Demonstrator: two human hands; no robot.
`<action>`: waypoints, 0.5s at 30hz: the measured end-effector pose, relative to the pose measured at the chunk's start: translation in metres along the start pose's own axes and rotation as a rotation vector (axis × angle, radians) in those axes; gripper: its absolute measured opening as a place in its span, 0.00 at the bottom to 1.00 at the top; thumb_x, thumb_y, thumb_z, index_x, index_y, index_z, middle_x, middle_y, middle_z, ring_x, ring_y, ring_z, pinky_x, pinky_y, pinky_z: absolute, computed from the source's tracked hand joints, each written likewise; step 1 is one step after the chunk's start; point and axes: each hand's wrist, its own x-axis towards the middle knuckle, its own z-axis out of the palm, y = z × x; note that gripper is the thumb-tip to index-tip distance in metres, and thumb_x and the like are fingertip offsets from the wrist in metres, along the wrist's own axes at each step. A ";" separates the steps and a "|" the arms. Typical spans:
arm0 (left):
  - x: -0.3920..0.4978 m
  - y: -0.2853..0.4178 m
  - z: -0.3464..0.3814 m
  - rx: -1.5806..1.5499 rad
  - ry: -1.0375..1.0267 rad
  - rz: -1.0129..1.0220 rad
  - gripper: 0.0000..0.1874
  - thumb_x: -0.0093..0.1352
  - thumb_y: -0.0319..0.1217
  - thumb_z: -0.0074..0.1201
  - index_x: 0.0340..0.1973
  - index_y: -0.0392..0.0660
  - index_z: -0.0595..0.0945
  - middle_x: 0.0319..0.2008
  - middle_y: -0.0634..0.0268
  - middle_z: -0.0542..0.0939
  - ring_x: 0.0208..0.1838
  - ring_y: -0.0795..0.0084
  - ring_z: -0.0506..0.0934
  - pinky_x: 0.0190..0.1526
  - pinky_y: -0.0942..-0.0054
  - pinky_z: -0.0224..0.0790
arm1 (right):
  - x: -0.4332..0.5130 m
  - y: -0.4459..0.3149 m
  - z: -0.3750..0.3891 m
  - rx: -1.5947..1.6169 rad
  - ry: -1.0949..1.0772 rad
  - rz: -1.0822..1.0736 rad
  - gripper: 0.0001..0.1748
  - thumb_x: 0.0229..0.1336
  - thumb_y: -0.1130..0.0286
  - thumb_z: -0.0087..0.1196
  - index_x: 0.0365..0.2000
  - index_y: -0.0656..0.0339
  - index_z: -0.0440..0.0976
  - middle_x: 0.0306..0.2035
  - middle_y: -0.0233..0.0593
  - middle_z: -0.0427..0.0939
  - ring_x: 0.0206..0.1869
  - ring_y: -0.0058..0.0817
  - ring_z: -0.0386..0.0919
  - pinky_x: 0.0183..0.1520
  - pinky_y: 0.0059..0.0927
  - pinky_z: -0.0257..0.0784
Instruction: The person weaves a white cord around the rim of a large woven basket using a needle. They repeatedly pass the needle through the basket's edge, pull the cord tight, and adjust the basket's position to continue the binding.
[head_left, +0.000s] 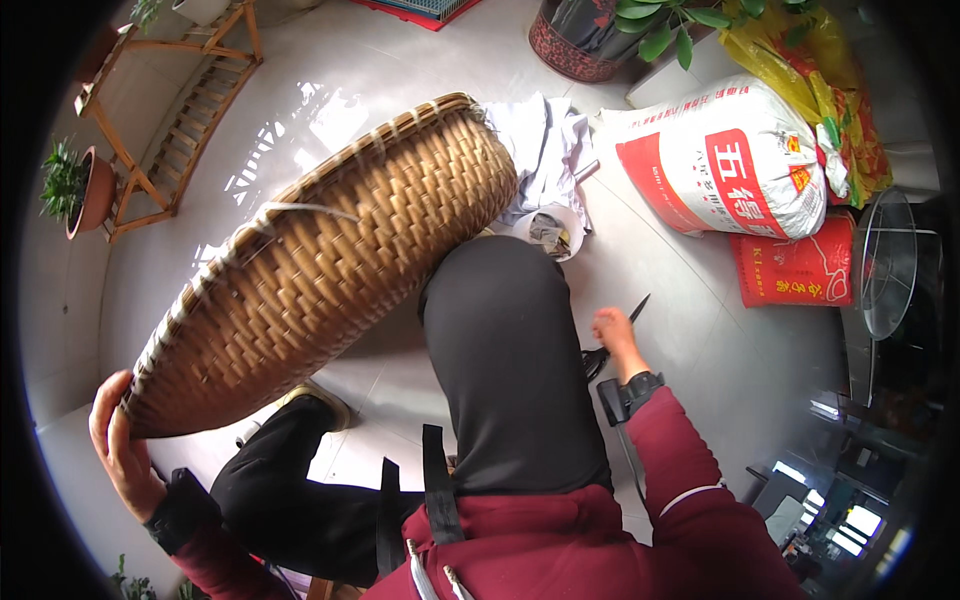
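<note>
A large woven bamboo basket (330, 262) is tilted on its side, its rim partly bound with pale cord and its outer weave facing me. My left hand (124, 442) grips the rim at its near left end. To the right of my knee is my right hand (616, 334), its fingers curled; it is beside a dark pointed tool (640, 307), probably scissors, with black handles lower down. Whether the hand touches the tool is unclear. A loose pale strand (311, 208) sticks out from the basket's rim. My knee is close against the basket's underside.
Beyond my knee, a white tub (574, 229) with scraps stands beside a crumpled pale cloth (536, 142). A full white and red sack (720, 165) and a red bag (795, 262) are at right. A wooden plant stand (187, 142) is at left, a potted plant (577, 45) at the top.
</note>
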 end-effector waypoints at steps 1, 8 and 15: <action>-0.003 -0.001 -0.008 -0.022 -0.020 -0.008 0.21 0.74 0.33 0.45 0.58 0.31 0.76 0.58 0.54 0.76 0.62 0.65 0.73 0.66 0.68 0.61 | 0.011 0.029 0.012 -0.227 -0.020 0.053 0.12 0.60 0.69 0.56 0.43 0.62 0.77 0.28 0.32 0.79 0.26 0.20 0.75 0.30 0.23 0.72; -0.017 -0.003 -0.039 0.025 0.269 -0.139 0.25 0.74 0.37 0.48 0.62 0.34 0.72 0.61 0.55 0.74 0.63 0.62 0.72 0.66 0.63 0.62 | 0.042 0.086 0.104 -0.196 0.067 0.020 0.17 0.54 0.65 0.62 0.45 0.54 0.78 0.37 0.41 0.84 0.42 0.42 0.82 0.47 0.41 0.75; -0.002 0.018 0.003 0.179 0.543 -0.255 0.25 0.73 0.35 0.50 0.61 0.32 0.73 0.56 0.53 0.76 0.56 0.63 0.77 0.57 0.65 0.71 | 0.047 0.082 0.132 -0.410 0.092 -0.610 0.14 0.59 0.67 0.58 0.46 0.51 0.77 0.35 0.42 0.82 0.42 0.48 0.80 0.46 0.46 0.74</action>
